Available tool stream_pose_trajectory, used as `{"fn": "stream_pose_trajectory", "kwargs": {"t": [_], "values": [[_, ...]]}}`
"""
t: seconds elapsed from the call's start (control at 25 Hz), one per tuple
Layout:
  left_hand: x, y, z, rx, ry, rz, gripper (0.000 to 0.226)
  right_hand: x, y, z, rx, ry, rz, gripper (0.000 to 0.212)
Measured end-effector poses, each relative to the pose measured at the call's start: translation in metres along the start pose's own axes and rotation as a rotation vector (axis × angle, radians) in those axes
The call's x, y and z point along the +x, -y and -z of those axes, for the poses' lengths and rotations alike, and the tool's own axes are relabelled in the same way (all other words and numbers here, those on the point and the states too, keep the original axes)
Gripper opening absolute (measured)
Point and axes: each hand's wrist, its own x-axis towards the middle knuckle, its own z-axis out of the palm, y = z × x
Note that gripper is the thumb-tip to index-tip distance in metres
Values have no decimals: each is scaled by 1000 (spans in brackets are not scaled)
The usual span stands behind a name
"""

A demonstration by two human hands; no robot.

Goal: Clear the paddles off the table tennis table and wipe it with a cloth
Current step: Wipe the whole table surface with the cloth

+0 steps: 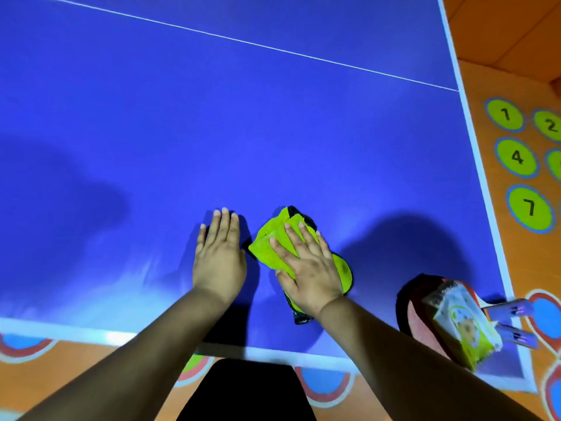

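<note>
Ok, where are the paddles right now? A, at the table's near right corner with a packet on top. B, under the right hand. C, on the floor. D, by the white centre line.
A: the paddles lie at the near right corner of the table, a packet resting on them.

Head-worn view, looking down, close over table (273,132)

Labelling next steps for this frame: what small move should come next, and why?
Probably push the cloth forward across the table with the right hand: it lies flat on the cloth, and bare blue surface lies ahead. The left hand blocks the left, and the paddles sit at the near right corner.
</note>
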Motion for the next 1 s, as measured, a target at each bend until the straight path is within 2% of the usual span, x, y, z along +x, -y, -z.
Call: {"fn": "stream_pose_trajectory", "kwargs": {"t": [0.16, 0.28, 0.44, 0.52, 0.72, 0.84, 1.0], "values": [[-50, 2, 1, -12, -12, -5, 59, -57, 27, -1, 11, 36, 41, 62], [-73, -1, -1, -24, 7, 18, 63, -92, 38, 2, 23, 48, 103, 64], [-82, -10, 0, -53, 38, -3, 65, -123, 25, 4, 23, 82, 227, 67], [-76, -14, 2, -38, 54, -19, 59, -119, 14, 8, 13, 80, 226, 68], [-27, -31, -10, 82, 52, -96, 60, -48, -31, 16, 10, 67, 178, 66], [16, -53, -16, 21, 40, -25, 60, 13, -75, 21, 12, 62, 168, 63], [86, -85, -24, 0, 84, 63, 76, 103, -135, 31, 4, 56, 141, 63]]}}
